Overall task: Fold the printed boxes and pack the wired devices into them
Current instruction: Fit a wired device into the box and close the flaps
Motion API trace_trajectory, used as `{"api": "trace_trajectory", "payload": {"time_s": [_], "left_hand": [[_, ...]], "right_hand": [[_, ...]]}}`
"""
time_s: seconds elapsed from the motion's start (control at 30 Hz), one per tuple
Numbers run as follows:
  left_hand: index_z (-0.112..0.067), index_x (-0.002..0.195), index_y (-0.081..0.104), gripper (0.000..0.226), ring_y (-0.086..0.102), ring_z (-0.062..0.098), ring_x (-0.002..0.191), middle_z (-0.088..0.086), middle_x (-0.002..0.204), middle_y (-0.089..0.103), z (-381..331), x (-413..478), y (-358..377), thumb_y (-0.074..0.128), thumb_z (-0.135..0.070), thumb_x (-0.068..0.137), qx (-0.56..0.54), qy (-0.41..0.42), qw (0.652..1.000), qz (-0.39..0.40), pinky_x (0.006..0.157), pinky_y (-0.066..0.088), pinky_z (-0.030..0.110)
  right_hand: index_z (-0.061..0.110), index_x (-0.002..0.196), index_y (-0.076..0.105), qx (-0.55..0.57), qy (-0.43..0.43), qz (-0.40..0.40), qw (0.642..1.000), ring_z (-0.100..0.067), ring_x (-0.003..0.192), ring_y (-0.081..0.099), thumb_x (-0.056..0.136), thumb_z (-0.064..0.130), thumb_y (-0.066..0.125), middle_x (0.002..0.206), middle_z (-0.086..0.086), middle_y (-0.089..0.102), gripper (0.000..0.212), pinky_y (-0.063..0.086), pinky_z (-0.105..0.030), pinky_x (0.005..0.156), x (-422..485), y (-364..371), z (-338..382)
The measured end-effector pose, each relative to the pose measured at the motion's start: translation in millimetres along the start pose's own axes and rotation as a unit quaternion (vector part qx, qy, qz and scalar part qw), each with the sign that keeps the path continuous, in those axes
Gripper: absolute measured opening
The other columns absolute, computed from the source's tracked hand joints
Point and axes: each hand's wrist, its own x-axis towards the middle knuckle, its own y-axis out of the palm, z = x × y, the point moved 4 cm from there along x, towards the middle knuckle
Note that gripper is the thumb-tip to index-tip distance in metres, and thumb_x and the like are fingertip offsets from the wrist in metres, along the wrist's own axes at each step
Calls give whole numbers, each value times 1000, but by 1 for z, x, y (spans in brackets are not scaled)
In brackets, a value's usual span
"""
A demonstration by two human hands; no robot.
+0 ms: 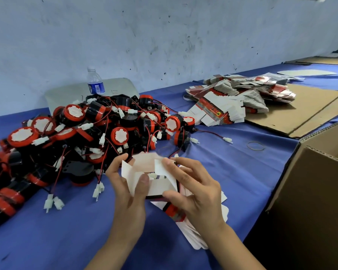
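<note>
Gripping one box between left hand and right hand, open mouth facing up with flaps spread, devices heaped just beyond and leftward, nearer the left hand, flat blanks stacked under the right wrist.

Matt card box, glossy plastic devices
</note>
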Motion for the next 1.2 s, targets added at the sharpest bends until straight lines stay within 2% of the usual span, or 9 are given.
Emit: {"api": "trace_trajectory", "payload": {"time_s": [0.2,0.27,0.37,0.53,0.67,0.77,0.9,1.03,1.2], "left_hand": [[-37,127,37,58,59,-9,101,-35,116,58,-8,1,3,59,-62,79,47,50,997,40,75,48,7],[-43,134,40,61,59,-6,106,-32,122,57,-11,2,5,54,-69,81,86,59,992,65,74,48,6],[-55,132,44,56,65,3,102,-23,119,63,-8,3,5,51,-74,80,99,37,990,91,71,53,14],[-55,120,55,38,70,20,94,-6,110,69,-1,1,3,52,-62,83,79,14,991,111,72,59,36],[-48,108,61,29,70,26,85,1,102,69,2,0,2,49,-53,83,69,-1,991,111,69,58,48],[-40,98,62,23,68,24,79,-1,96,67,3,2,4,47,-51,85,57,-2,992,113,66,58,42],[-33,96,59,24,64,27,77,0,93,63,7,3,5,45,-50,87,55,-4,990,130,65,54,38],[-39,103,57,29,70,21,77,-6,96,67,10,3,2,52,-60,85,46,-23,989,137,61,58,34],[-41,117,51,41,70,18,86,-10,111,66,3,2,4,50,-67,86,91,47,985,139,65,58,45]], "right_hand": [[17,93,74,57,117,-18,991,-12,71,61,88,52,56,97,-3,66,40,52,-33,62,3,-3,-7],[26,81,70,136,217,-27,966,-15,68,64,81,46,59,86,0,68,22,52,-34,58,3,-4,-14],[15,75,68,247,340,-15,907,-13,60,66,75,51,57,71,-5,67,38,49,-22,50,-2,-4,-27],[-3,76,58,283,368,0,886,-10,54,60,74,55,57,61,-12,60,59,46,-18,50,-5,-1,-32],[3,83,65,301,385,30,872,-13,59,65,76,54,58,66,-5,67,52,50,-19,54,-6,1,-34],[7,78,64,294,401,37,867,-13,60,64,72,57,57,68,-6,66,51,50,-21,56,-7,3,-33],[18,81,75,387,439,18,811,-26,88,66,78,28,73,104,-11,69,11,55,-37,75,-12,13,-33],[32,115,65,472,418,1,776,-24,82,65,79,27,70,101,-13,68,37,55,-35,69,-8,14,-31],[14,65,69,460,453,72,760,-23,81,69,79,27,68,99,-7,73,19,57,-34,69,-8,13,-36]]}}
